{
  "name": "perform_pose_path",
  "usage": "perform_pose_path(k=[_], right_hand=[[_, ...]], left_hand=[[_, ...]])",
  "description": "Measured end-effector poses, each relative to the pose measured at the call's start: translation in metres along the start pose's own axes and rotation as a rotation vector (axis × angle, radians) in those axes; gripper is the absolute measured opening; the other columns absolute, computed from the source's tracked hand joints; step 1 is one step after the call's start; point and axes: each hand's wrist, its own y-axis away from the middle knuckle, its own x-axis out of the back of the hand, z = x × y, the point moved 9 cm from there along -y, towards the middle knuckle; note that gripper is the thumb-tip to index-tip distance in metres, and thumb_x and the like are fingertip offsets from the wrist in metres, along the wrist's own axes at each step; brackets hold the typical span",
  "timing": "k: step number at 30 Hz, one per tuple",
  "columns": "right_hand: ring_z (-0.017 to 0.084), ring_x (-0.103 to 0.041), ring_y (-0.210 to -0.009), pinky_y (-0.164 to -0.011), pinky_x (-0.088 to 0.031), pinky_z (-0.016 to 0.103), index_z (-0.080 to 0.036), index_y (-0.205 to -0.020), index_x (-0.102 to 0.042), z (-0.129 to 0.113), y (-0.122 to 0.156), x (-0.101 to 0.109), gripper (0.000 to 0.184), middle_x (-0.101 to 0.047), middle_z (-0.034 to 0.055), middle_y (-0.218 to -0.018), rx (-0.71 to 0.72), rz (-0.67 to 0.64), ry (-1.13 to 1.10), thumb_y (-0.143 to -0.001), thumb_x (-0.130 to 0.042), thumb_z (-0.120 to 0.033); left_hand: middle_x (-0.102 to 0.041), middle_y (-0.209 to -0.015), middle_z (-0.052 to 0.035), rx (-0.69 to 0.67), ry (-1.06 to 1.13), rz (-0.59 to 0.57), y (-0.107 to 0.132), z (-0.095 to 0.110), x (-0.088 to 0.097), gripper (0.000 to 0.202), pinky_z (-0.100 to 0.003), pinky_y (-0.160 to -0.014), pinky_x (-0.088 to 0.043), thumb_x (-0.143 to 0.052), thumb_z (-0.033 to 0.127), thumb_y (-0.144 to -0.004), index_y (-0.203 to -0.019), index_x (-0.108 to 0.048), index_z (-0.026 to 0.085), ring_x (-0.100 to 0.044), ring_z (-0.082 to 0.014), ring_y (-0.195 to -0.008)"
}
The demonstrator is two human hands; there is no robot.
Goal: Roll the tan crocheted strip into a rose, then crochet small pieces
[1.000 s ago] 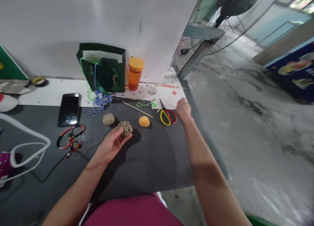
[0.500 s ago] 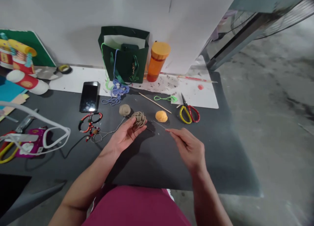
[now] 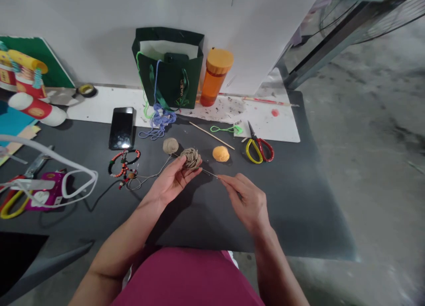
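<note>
My left hand [image 3: 169,182] grips a brown braided cord ball [image 3: 191,158] between thumb and fingers above the dark mat. In my right hand [image 3: 247,202], thumb and fingertips are pinched on a thin metal needle-like tool [image 3: 210,173]. Its tip points left and comes close to the fingertips of my left hand; whether it touches the ball cannot be made out. Just behind the braided ball sits a smooth ball of brown cord [image 3: 170,145]. A thin grey cord [image 3: 156,175] runs loosely on the mat to its left. An orange-yellow lump [image 3: 221,154] lies beyond my right hand.
Scissors [image 3: 259,147] with yellow and red handles lie at the right. A wooden stick [image 3: 212,135], green cord [image 3: 227,129] and blue yarn [image 3: 161,120] lie farther back. A green paper bag [image 3: 169,82] stands beside an orange bottle [image 3: 214,82]. Left are a phone [image 3: 122,128] and bead bracelets [image 3: 123,164].
My right hand has moved left, bringing the needle-like tool's tip from open air up to the left fingertips. The left hand still holds the braided ball; the view has shifted slightly.
</note>
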Motion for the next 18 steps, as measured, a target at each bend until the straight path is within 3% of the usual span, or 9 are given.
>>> perform_pose_path(k=[7,13,18], right_hand=[[0.011,-0.060,-0.059,-0.059,-0.050,0.021,-0.017,-0.101,-0.078,-0.003,-0.001,-0.003,0.022,-0.064,0.0003,-0.069,-0.040,0.049,-0.056,-0.097,-0.056,-0.016],[0.012,-0.065,-0.061,-0.061,-0.054,0.022,-0.019,-0.097,-0.077,0.000,0.001,-0.014,0.022,-0.073,0.0016,-0.074,-0.160,0.040,-0.185,-0.096,-0.056,-0.021],[0.015,-0.070,-0.066,-0.063,-0.056,0.024,-0.020,-0.094,-0.078,0.002,0.004,-0.025,0.023,-0.079,0.0043,-0.081,-0.250,0.012,-0.255,-0.095,-0.056,-0.025]], left_hand=[[-0.081,-0.092,-0.0094,0.006,-0.005,-0.027,0.005,0.000,-0.005,0.019,-0.035,-0.096,-0.061,-0.055,0.013,-0.098,-0.095,-0.072,0.010,-0.078,-0.0171,-0.087],[-0.080,-0.093,-0.0074,-0.067,-0.045,-0.084,0.006,0.004,-0.007,0.007,-0.039,-0.102,-0.057,-0.066,0.012,-0.090,-0.093,-0.073,0.012,-0.077,-0.0183,-0.090],[-0.080,-0.094,-0.0074,-0.110,-0.064,-0.103,0.006,0.005,-0.006,0.010,-0.038,-0.101,-0.056,-0.075,0.015,-0.084,-0.093,-0.074,0.013,-0.076,-0.0189,-0.088]])
